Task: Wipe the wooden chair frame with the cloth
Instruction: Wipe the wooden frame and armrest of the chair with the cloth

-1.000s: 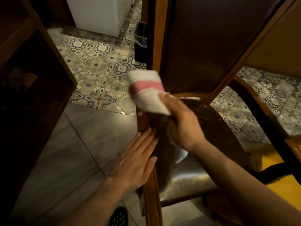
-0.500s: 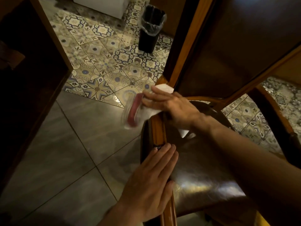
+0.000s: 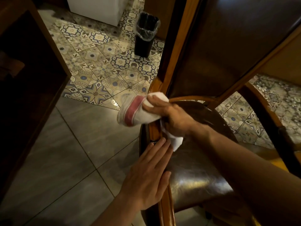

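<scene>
The cloth [image 3: 138, 112] lies on the chair frame [image 3: 154, 131] at the seat's [image 3: 195, 168] left edge; a bin [image 3: 145, 35] stands behind on the floor [image 3: 57, 152].

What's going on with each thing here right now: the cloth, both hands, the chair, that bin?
cloth: bunched, gripped, pressed against the wooden rail at the seat's back corner.
right hand: closed in a grip on the cloth.
left hand: open, flat, resting on the seat's side rail.
chair frame: upright, glossy wood.
seat: dark, shiny, nothing on it but the cloth's loose end.
bin: upright, lined with a clear bag, lidless.
</scene>
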A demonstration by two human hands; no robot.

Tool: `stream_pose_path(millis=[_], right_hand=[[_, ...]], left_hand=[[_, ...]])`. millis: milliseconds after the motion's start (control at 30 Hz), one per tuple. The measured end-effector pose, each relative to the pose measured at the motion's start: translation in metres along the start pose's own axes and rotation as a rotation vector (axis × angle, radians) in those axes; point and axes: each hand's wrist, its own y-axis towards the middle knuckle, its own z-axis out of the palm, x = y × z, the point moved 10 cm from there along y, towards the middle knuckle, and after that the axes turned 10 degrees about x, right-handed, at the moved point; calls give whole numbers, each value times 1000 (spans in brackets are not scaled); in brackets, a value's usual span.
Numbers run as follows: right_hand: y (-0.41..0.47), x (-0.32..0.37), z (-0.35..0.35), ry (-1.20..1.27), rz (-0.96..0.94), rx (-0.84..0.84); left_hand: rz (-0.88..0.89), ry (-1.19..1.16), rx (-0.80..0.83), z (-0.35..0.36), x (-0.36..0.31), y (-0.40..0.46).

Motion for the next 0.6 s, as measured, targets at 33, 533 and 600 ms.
stream_pose_path(millis=[33, 533, 600], right_hand=[[-10, 5, 6, 10, -14, 23], [-101, 27, 11, 321, 72, 44], [-108, 26, 18, 388, 115, 40]], left_hand=[[-4, 15, -11, -2, 1, 2], [145, 256, -96, -60, -48, -17], [57, 174, -178, -78, -35, -21]])
